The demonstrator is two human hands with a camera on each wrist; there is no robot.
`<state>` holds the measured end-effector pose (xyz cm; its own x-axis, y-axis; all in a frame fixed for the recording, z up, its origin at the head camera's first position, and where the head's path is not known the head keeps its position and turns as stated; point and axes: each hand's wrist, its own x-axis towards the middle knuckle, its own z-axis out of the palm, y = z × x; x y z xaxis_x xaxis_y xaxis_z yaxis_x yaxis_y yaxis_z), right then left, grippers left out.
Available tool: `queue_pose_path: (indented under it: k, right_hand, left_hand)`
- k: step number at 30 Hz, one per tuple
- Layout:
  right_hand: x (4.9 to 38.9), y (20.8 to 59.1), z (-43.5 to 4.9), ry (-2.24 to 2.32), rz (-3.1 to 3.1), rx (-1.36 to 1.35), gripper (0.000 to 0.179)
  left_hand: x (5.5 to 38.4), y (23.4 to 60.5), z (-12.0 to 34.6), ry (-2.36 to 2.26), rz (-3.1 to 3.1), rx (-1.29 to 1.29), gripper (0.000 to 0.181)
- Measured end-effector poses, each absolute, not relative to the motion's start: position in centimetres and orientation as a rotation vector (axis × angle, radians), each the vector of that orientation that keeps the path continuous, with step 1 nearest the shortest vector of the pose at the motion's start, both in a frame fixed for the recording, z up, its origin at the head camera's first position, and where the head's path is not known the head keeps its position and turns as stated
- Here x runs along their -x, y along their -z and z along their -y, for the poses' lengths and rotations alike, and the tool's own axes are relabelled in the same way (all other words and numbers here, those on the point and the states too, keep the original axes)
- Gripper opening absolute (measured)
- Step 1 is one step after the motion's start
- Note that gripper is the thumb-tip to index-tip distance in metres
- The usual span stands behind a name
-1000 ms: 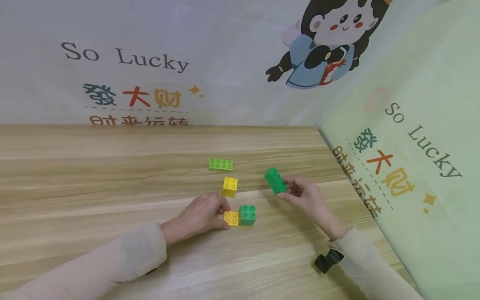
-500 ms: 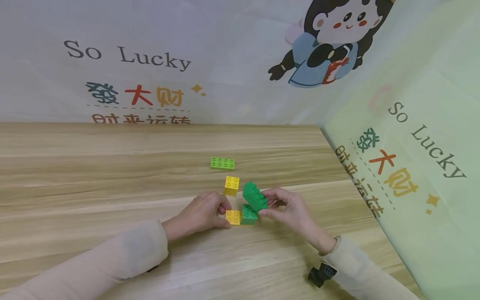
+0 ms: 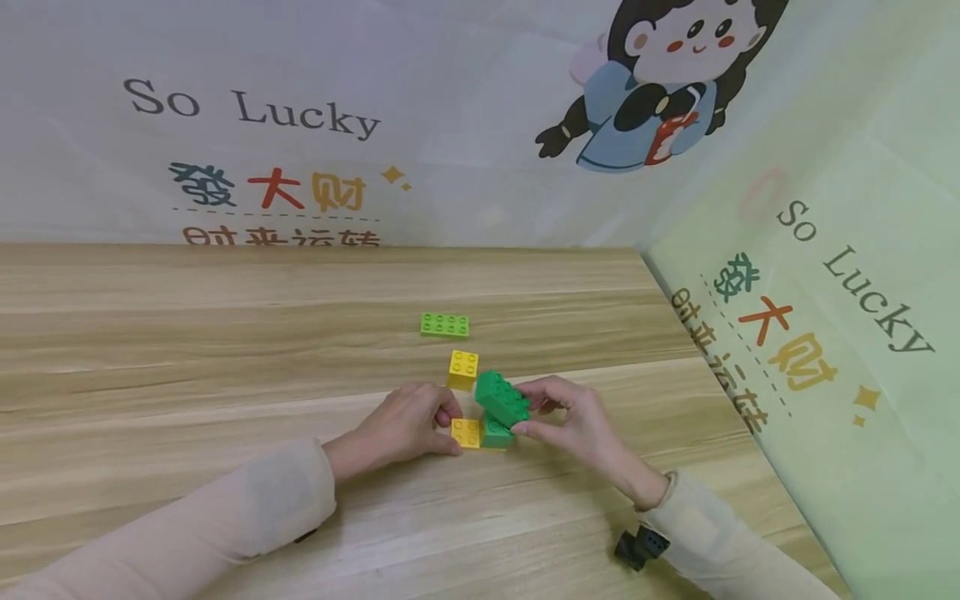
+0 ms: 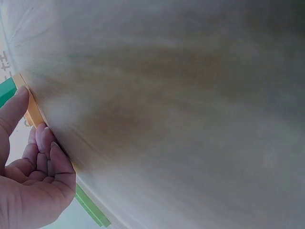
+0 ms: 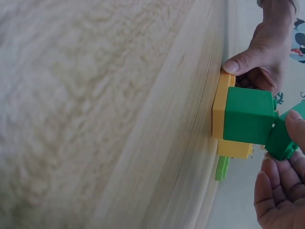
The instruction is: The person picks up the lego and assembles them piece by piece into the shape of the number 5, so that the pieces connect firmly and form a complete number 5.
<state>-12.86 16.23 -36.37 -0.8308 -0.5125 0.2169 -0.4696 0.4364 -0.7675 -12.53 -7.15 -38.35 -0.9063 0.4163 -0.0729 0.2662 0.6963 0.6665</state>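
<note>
My left hand [image 3: 401, 423] grips the left end of a flat orange-yellow building brick [image 3: 465, 433] lying on the table. On that brick's right half sits a square green brick [image 3: 497, 432], its side facing the right wrist view. My right hand [image 3: 573, 421] pinches a longer dark green brick [image 3: 501, 398] by its near end. This brick is tilted, and its lower edge is right at the studs of the square green one in the right wrist view. In the left wrist view, thumb and curled fingers hold the orange-yellow brick [image 4: 33, 109] at its edge.
Just behind the joined bricks stands a yellow square brick [image 3: 462, 371]. Farther back lies a flat lime green brick [image 3: 445, 325]. The wooden table [image 3: 225, 333] meets a printed back sheet [image 3: 465, 167] and a right-hand sheet [image 3: 847, 208].
My right hand has carried the long green brick leftward and down, from beside the joined bricks to over the square green one. My left hand has kept its hold.
</note>
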Motion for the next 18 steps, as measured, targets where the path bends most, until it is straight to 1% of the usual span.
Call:
queue_pose_path:
  k: [18]
  right_hand:
    - [13.26,36.62,-16.22,1.247,-2.683,1.038,0.04]
  left_hand:
    - [12.55,38.44,7.22,-1.004,-2.695,-0.572,0.031]
